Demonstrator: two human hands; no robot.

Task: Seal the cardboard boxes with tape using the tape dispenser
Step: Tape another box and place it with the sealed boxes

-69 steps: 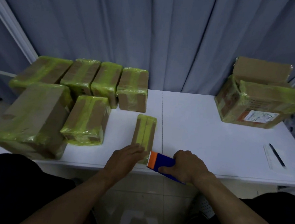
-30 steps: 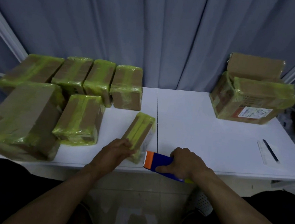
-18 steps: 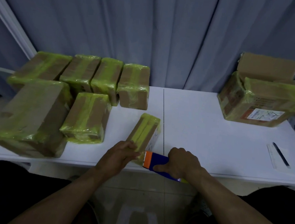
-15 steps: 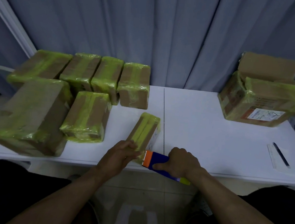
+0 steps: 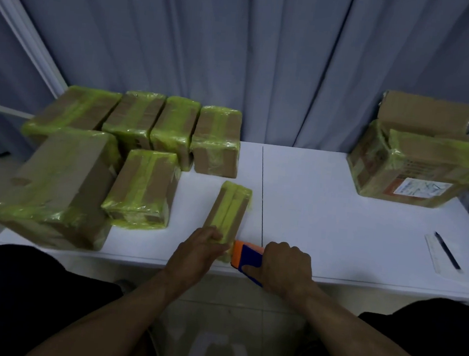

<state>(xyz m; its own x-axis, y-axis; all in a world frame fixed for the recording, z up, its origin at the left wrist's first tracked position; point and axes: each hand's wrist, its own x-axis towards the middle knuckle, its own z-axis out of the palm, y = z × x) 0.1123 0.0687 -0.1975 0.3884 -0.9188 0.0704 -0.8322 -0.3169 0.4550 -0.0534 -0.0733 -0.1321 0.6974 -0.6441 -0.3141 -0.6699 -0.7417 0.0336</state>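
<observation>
Small cardboard box (image 5: 230, 208), wrapped in green tape, sits at the near edge of the white table (image 5: 323, 214), approx center. Left hand (image 5: 200, 250) clamps its near end w/ curled fingers. Right hand (image 5: 285, 267) is wrapped around the blue/orange tape dispenser (image 5: 245, 257), nose touching the box's near right corner. Other taped boxes (image 5: 145, 147) stacked far left.

Packing station, taped boxes (image 5: 141, 186), white table (image 5: 323, 214)
</observation>
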